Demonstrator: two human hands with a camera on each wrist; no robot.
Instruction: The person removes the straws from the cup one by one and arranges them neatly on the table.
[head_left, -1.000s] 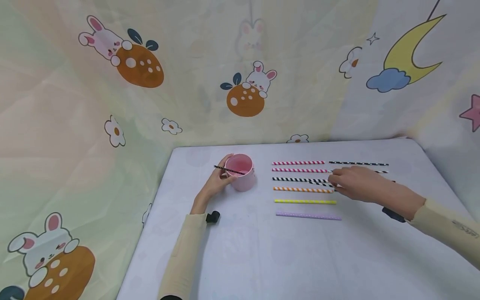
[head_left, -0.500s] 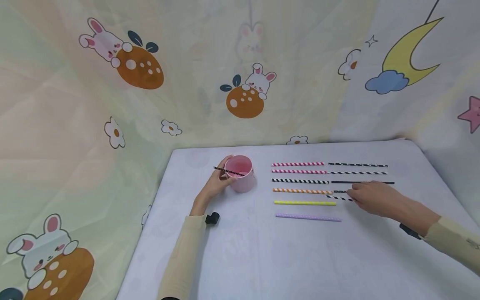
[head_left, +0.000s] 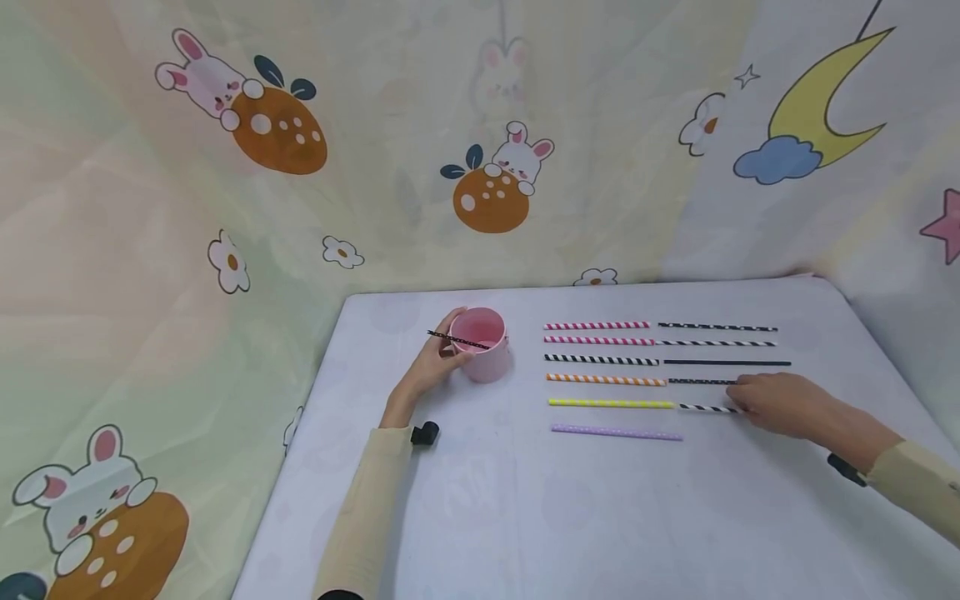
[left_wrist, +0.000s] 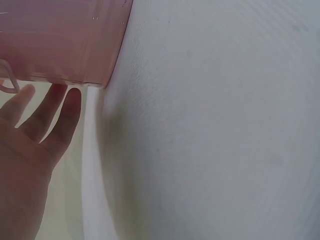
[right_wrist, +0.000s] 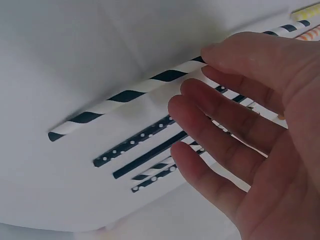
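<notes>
My left hand (head_left: 444, 357) grips a pink cup (head_left: 482, 346) on the white table (head_left: 525, 508); a black dotted straw (head_left: 457, 340) leans across the cup's rim. In the left wrist view the left hand's fingers (left_wrist: 47, 117) lie by the cup's base (left_wrist: 65, 45). My right hand (head_left: 776, 402) rests on the table with relaxed, spread fingers. One fingertip touches a black-and-white striped straw (head_left: 705, 408), which lies flat in line with the yellow straw (head_left: 611, 403). The right wrist view shows this striped straw (right_wrist: 130, 95) under the tip of my right hand (right_wrist: 240, 115).
Straws lie in two columns. Left: two pink striped (head_left: 596, 326), a black striped (head_left: 600, 360), an orange (head_left: 606, 380) and a purple (head_left: 617, 432). Right: thin black striped ones (head_left: 716, 327), a plain black (head_left: 726, 362) and a dotted black (head_left: 701, 382). Printed cloth walls (head_left: 300, 208) surround the table.
My right hand carried the striped straw from the black rows toward me and to the right, and laid it beside the yellow straw. The left hand and cup stayed still.
</notes>
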